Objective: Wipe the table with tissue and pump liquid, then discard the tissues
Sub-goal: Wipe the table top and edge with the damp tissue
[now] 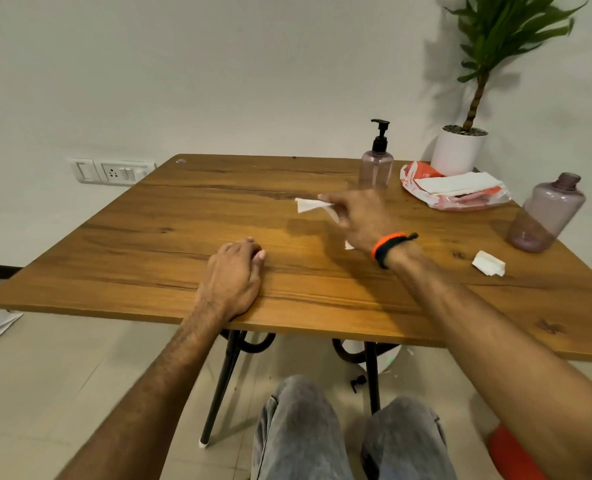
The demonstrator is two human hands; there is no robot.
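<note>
Right hand (360,216) pinched a tissue (306,205) mid-frame; left hand (234,271) rested loosely curled on the desk (149,244) — a careless sweep risked toppling the nearby pump bottle (376,164).

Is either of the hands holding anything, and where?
The right hand pinches a white tissue by its near end; the left hand rests on the table, holding nothing.

Pump bottle (376,164) stands at far side of counter (190,216), tissue pack (455,188) just to its right. Capless bottle (545,213) right of pack, near right edge. Crumpled tissue (488,264) lies before that bottle. Right hand (360,216) holds tissue (310,204) before pump bottle; left hand (234,275) rests near front edge. Potted plant (460,147) behind far right corner.
</note>
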